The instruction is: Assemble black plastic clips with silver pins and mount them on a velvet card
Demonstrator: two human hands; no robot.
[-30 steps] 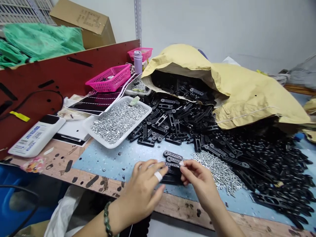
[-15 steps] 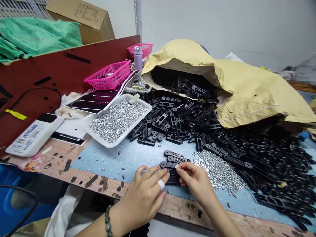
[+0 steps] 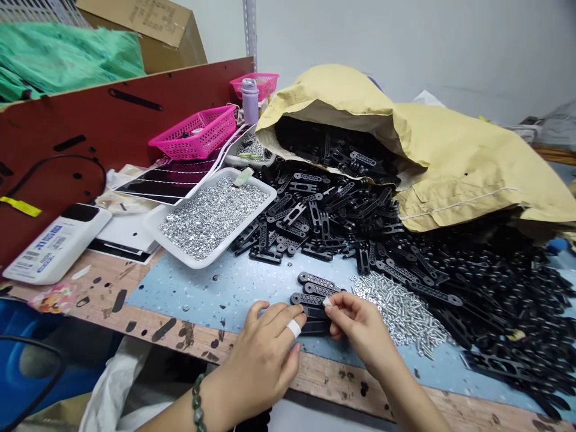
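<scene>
Several black perforated plastic strips (image 3: 316,279) lie in a stacked row near the front of the blue mat. My left hand (image 3: 269,345), with a white band on one finger, lies at the left ends of the nearest strips, fingers stretched out. My right hand (image 3: 355,324) is closed in a pinch over their right ends. A small white bit (image 3: 327,301) shows at its fingertips; whether it is held or wrapped on a finger is unclear. Just right of that hand spreads a heap of small silver screws (image 3: 400,312).
A white tray (image 3: 152,223) of small silver nuts stands left of a large pile of black strips (image 3: 301,225). The pile spills from a yellow paper sack (image 3: 333,90). Farther left are a pink basket (image 3: 193,144) and a white scale (image 3: 56,243).
My right hand has shifted slightly right, and the white bit at its fingertips shows more. My left hand stays nearly in place. The camera view has moved a little.
</scene>
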